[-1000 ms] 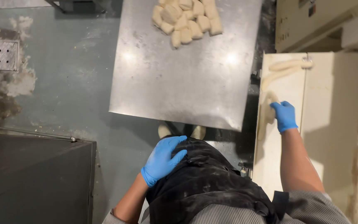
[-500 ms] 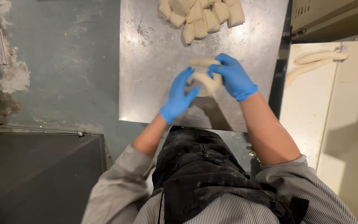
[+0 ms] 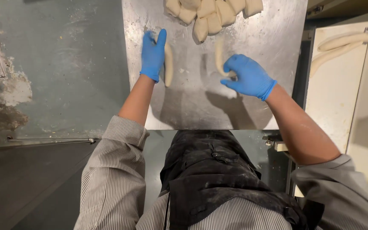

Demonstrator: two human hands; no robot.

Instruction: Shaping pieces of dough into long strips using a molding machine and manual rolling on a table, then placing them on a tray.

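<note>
Your left hand point(image 3: 153, 54) lies flat and unclenched, its grip released, fingers resting against one pale, soft dough strip point(image 3: 168, 64) on the steel counter point(image 3: 252, 38). Your right hand point(image 3: 248, 76) pinches the lower end of a second dough roll point(image 3: 219, 57), which lies just right of the first. Beyond both strips sits a pile of squarish dough pieces point(image 3: 211, 12), about eight. Right of the counter, two long dough ropes point(image 3: 341, 44) lie on a cream board point(image 3: 346, 98).
</note>
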